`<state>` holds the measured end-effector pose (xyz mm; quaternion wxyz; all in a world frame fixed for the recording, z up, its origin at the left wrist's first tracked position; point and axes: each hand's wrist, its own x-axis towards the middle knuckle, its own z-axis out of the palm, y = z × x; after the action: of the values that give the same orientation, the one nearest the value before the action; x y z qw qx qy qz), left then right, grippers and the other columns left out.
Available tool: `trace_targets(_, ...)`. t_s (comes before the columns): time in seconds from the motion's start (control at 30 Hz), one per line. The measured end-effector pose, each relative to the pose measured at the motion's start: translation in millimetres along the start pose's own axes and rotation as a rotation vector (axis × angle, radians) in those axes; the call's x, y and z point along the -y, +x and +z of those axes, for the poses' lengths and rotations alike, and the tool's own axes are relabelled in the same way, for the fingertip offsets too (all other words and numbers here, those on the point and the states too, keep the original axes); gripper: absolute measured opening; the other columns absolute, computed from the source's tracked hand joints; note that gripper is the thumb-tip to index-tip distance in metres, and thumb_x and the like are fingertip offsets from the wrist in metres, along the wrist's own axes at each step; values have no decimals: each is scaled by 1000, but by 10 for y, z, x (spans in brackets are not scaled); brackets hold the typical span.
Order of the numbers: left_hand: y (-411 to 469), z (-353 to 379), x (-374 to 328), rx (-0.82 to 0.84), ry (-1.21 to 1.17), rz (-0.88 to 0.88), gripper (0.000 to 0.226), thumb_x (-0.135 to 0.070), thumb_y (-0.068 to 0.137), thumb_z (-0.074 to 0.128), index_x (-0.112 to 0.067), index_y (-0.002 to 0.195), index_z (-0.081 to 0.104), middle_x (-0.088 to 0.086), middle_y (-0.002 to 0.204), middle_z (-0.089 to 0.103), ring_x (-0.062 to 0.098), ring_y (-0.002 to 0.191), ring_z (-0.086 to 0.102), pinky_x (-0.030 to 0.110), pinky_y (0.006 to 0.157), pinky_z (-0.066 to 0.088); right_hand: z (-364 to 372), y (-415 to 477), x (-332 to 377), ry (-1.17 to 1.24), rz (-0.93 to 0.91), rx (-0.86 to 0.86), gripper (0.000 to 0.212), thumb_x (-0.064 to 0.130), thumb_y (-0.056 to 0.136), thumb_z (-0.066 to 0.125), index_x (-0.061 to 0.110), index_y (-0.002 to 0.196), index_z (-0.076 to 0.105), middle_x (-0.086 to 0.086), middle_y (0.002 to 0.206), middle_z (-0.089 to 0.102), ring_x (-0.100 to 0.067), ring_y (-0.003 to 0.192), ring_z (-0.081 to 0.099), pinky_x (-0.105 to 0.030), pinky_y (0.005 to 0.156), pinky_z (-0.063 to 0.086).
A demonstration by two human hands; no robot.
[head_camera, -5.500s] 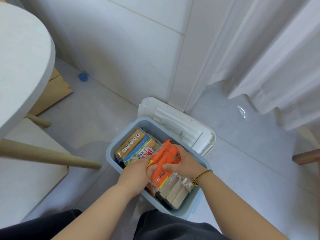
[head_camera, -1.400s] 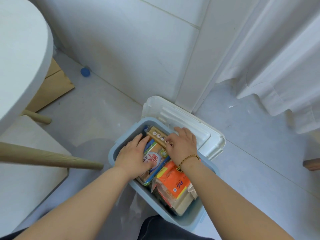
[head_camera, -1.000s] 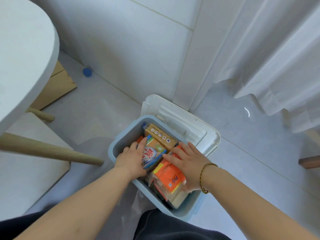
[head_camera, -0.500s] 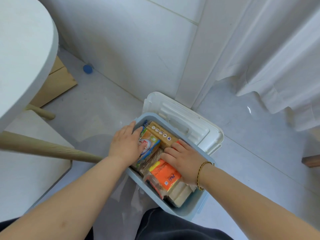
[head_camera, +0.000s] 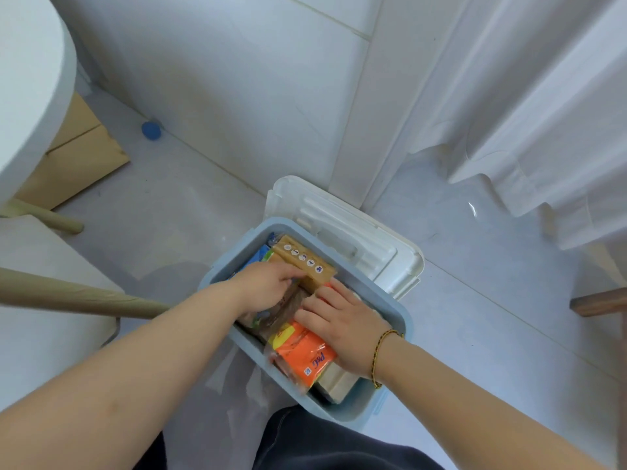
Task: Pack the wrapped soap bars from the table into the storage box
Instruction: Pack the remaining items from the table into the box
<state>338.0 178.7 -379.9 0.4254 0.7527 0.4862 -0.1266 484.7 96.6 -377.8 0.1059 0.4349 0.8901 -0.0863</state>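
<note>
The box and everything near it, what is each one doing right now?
Box: open, on the floor, nearly full of soap packs.
Lid: off, leaning behind the box by the wall.
Orange pack: in the box, near end, tilted up.
Brown pack: in the box, far end.
Left hand: inside the box, pressing on packs.
Right hand: flat on packs, not gripping.
Blue cap: on the floor by the wall.

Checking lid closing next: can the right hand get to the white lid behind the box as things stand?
Probably yes. The right hand lies flat on the soap packs in the box, and the lid leans just past the far rim with nothing between.
</note>
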Motion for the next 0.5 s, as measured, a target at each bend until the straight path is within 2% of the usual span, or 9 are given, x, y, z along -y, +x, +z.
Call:
trace_targets(0.1,105,-132,-48,62,10,-49,43,-14,98,28,-28,137,39,0,149,37,20,136,36,30,113,30,45,75,-9,31,-85,-19,69,28,30,91,23,95,71,3,93,74,-21,89,71,-43,86,54)
trace_targets(0.17,143,-177,-66,91,-18,-64,44,-13,98,28,-28,138,39,2,149,39,21,134,38,32,112,31,24,195,-43,32,-98,28,67,18,37,90,17,101,70,-4,99,73,-27,97,69,-48,90,51)
trace_targets(0.23,140,-181,-55,93,-85,-55,43,-12,98,28,-25,137,40,4,148,38,21,135,37,30,113,29,-6,317,-50,96,-112,93,61,5,65,76,10,123,58,-13,124,60,-35,121,52,-51,109,30)
trace_targets(0.3,93,-156,-28,77,-168,-28,43,-8,97,29,-22,136,43,2,147,40,20,135,36,25,109,26,39,405,-58,46,-71,161,59,4,85,55,12,140,37,-12,145,39,-31,138,27,-48,117,8)
trace_targets(0.4,30,-80,12,40,-230,0,43,-7,97,30,-18,137,42,1,149,37,17,137,32,23,110,23,127,486,-2,62,4,162,56,8,92,43,15,145,27,-8,152,27,-26,142,17,-42,119,0)
trace_targets(0.5,28,-14,64,-106,-223,10,41,-10,96,34,-21,134,46,0,147,40,16,136,34,27,112,25,141,483,25,51,35,177,59,11,93,42,16,148,19,-8,156,16,-25,146,5,-41,119,-5)
